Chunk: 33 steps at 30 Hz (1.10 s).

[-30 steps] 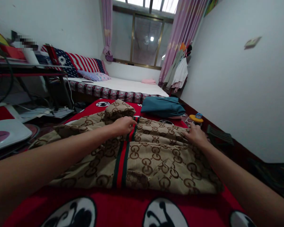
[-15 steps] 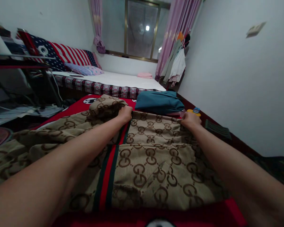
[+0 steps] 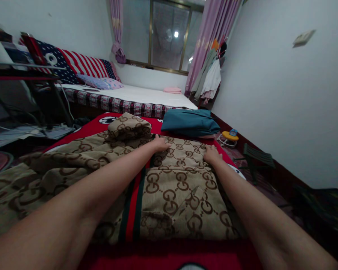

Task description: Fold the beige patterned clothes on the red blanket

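Resting with the left hand [image 3: 160, 143], unclenched and loosely spread, on the far edge of a flattened tan garment [image 3: 180, 183] with brown interlocking motifs. Likewise laid loosely with the right hand [image 3: 213, 155], fingers apart, on the right edge of the same flattened panel, well away from the left hand. Spread out between both hands and back toward the body, with a red-and-green stripe [image 3: 133, 210] running from beneath the left wrist to the near edge. Heaped just to the left of the left hand, a bunched part of the garment [image 3: 129, 126]; farther left and nearer the body, more of the same cloth in loose creases.

Under all this, showing to the right of the right hand and along the near edge, a red blanket [image 3: 169, 257] with round white motifs. Just beyond both hands, a folded teal cloth [image 3: 190, 122]. Ahead and to the right of the right hand, a yellow-topped stool [image 3: 228, 137] bearing a small blue object [image 3: 233, 132]; directly right, a green folding stool [image 3: 258, 155]. Well beyond both hands, a bed [image 3: 154, 98] with a white top. Far left of the left hand, a cluttered desk [image 3: 50, 68].
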Motion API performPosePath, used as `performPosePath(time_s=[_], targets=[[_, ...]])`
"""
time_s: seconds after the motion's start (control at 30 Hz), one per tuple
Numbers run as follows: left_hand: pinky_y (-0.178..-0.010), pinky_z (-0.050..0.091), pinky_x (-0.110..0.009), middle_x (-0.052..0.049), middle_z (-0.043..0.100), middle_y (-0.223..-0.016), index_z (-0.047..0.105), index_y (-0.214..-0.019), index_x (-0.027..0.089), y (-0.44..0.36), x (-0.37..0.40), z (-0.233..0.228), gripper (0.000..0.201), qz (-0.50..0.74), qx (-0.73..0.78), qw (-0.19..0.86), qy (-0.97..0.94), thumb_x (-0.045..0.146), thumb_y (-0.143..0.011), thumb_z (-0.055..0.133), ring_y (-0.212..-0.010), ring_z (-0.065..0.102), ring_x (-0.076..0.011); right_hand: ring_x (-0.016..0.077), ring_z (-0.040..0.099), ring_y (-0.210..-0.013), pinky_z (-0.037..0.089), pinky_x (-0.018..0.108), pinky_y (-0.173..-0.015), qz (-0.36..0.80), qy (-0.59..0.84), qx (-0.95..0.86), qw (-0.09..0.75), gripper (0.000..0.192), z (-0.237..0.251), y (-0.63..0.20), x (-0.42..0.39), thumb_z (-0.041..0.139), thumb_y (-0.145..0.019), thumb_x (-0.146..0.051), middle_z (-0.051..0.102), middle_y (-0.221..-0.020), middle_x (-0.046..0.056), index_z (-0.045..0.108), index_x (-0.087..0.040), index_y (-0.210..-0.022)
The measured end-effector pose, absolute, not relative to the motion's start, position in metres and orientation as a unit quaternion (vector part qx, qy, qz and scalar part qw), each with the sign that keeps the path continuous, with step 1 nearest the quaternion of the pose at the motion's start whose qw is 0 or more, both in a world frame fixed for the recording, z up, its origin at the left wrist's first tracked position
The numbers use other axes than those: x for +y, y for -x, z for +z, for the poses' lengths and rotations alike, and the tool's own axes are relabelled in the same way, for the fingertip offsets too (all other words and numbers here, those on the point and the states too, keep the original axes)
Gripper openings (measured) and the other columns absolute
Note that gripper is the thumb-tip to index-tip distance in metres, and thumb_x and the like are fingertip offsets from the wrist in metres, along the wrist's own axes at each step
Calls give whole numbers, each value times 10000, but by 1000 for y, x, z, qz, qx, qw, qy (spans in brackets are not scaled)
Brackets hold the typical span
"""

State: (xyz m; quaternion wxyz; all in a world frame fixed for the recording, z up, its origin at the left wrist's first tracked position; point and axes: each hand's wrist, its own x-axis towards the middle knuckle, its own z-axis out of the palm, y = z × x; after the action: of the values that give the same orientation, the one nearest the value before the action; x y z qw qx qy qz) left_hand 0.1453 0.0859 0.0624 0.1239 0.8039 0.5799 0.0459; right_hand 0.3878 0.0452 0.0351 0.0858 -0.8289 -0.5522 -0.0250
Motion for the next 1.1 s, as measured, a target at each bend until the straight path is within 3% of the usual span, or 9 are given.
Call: performPosePath(time_s=[0.07, 0.17, 0.27, 0.37, 0.47, 0.57, 0.73, 0.97, 1.1], targets=[[-1139, 252, -431, -161, 304, -1549, 386, -1458, 170, -148, 61, 65, 664, 57, 541, 116, -831, 564, -924, 382, -1451, 209, -323, 383, 259, -1413, 282, 601, -1061, -38, 823, -562, 81, 537, 44, -380, 39, 483, -895, -252, 264, -1543, 236, 435, -119, -1413], [-1150, 147, -558, -84, 127, -1612, 298, -1496, 303, -147, 19, 46, 719, 60, 410, 97, -905, 690, -891, 329, -1475, 96, -329, 325, 122, -1466, 190, 604, -1114, -93, 748, -652, 85, 613, 37, -366, 18, 423, -939, -437, 154, -1605, 119, 295, -226, -1500], [-1144, 88, -604, -88, 149, -1606, 297, -1497, 311, -144, -8, 21, 702, 50, 359, 84, -928, 692, -909, 255, -1478, 70, -327, 297, 178, -1461, 208, 582, -1121, -52, 696, -715, 45, 576, 16, -358, 0, 301, -974, -485, 198, -1599, 79, 284, -269, -1507], [-1153, 152, -559, -112, 199, -1595, 356, -1474, 277, -139, -17, 11, 660, 74, 369, 61, -924, 647, -934, 272, -1471, 136, -316, 294, 255, -1438, 266, 544, -1109, 4, 683, -730, 30, 573, 12, -361, -9, 341, -964, -487, 256, -1580, 90, 344, -249, -1485], [-1130, 295, -418, -126, 303, -1553, 430, -1422, 230, -119, -25, 21, 572, 124, 391, 27, -912, 550, -952, 365, -1409, 325, -267, 247, 509, -1272, 413, 379, -1022, 10, 666, -741, 84, 459, 33, -379, -22, 435, -933, -435, 551, -1390, 87, 563, -234, -1325], [-1016, 419, -351, -126, 534, -1354, 511, -1330, 198, -81, -41, 36, 524, 148, 427, -19, -892, 519, -919, 462, -1218, 531, -250, 265, 648, -1048, 489, 362, -886, -21, 707, -692, 145, 433, 52, -410, -49, 480, -892, -486, 713, -1117, 75, 654, -225, -1191], [-790, 467, -337, -105, 686, -972, 623, -1020, 188, -28, -60, 49, 496, 93, 483, -40, -870, 633, -858, 478, -933, 637, -278, 308, 636, -1054, 492, 389, -869, 12, 734, -657, 171, 641, 43, -450, -90, 625, -752, -568, 679, -1176, 136, 613, -149, -1237], [-621, 366, -284, -59, 673, -770, 645, -818, 212, -32, -51, 67, 438, 104, 487, 12, -867, 564, -900, 399, -757, 613, -225, 255, 654, -792, 479, 336, -696, -29, 719, -649, 246, 378, 60, -439, -110, 641, -709, -463, 704, -839, 73, 665, -187, -967], [-576, 335, -250, -15, 598, -649, 601, -704, 197, -30, -50, 80, 492, 151, 438, 120, -878, 570, -905, 351, -634, 543, -157, 236, 652, -688, 478, 317, -592, 123, 718, -597, 336, 407, 84, -452, -133, 648, -687, -535, 699, -772, 67, 646, -199, -916]])
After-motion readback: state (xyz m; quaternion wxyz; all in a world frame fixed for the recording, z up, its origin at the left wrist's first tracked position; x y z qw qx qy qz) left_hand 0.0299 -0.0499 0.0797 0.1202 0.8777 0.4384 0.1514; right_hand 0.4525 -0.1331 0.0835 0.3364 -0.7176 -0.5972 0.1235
